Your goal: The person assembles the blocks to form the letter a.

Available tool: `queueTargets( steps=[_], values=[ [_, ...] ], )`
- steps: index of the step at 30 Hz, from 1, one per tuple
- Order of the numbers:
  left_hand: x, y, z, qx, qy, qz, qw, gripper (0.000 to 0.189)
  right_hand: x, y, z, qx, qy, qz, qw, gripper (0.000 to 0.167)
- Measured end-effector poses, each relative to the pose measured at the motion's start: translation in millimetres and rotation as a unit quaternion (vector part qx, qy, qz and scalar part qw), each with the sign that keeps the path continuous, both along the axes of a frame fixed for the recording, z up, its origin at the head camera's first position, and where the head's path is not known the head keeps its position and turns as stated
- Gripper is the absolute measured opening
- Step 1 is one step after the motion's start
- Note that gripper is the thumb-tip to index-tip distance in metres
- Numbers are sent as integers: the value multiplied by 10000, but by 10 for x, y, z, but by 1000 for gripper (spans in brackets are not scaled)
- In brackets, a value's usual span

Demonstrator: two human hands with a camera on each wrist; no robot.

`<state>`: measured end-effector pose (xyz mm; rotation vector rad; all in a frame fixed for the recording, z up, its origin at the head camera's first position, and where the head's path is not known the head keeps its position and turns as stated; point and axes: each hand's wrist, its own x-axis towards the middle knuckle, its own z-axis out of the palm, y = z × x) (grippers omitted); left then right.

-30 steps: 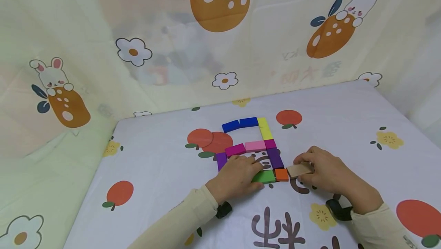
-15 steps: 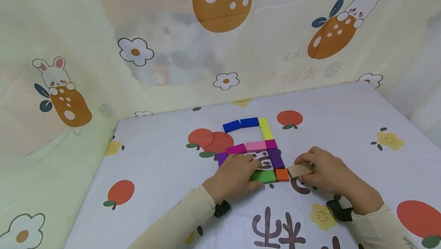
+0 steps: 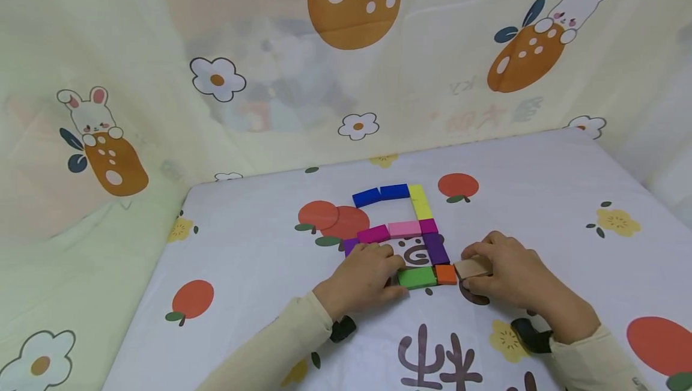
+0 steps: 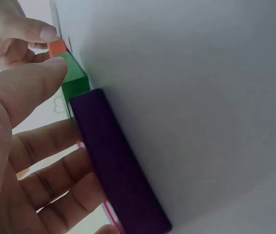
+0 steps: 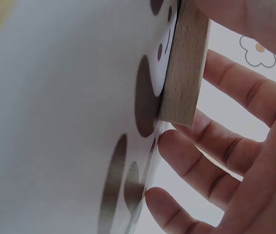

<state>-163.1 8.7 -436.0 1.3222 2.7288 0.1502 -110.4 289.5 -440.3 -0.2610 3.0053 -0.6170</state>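
Note:
My right hand (image 3: 513, 271) pinches a plain wooden block (image 3: 473, 267) between thumb and fingers, its end right by a small orange block (image 3: 446, 274). The other fingers spread below it in the right wrist view. A green block (image 3: 417, 278) lies left of the orange one. My left hand (image 3: 362, 277) rests loosely over the lower left corner of the block outline, covering part of a purple block (image 3: 351, 246). In the left wrist view its thumb overlaps the green block (image 4: 75, 75), and relaxed fingers lie behind a dark purple block (image 4: 118, 161).
Farther up the outline are a dark purple block (image 3: 435, 248), two magenta blocks, a pink block (image 3: 404, 229), a yellow block (image 3: 419, 202) and two blue blocks (image 3: 394, 191). They lie on a white printed tablecloth (image 3: 259, 259). A patterned curtain (image 3: 259, 18) surrounds the table.
My left hand has drawn slightly left, uncovering more of the green block's left end. The right hand stays in place with the wooden block, and the head view has shifted a little.

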Motion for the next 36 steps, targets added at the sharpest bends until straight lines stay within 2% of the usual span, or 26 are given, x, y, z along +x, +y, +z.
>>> queueTargets(
  steps=[18, 22, 25, 29, 32, 36],
  values=[
    [26, 11, -82, 11, 207, -13, 9998, 40, -3, -34, -4, 41, -168, -235, 9996, 36],
    [5, -12, -37, 48, 109, -7, 9999, 41, 2, -33, -2, 34, -96, -218, 9997, 35],
    [-101, -69, 68, 155, 58, 124, 9998, 41, 0, -23, 7, 23, -66, -185, 9998, 37],
    [-344, -193, 184, 209, 155, 712, 9971, 36, -7, -9, 14, 4, -58, -146, 9999, 40],
    [-490, -278, 170, 19, 51, 1133, 9935, 35, -12, 1, 12, -27, -60, -105, 9999, 41],
    [-589, -328, 89, -158, -208, 1330, 9908, 38, -12, 11, 10, -48, -84, -73, 9999, 41]
  ],
)
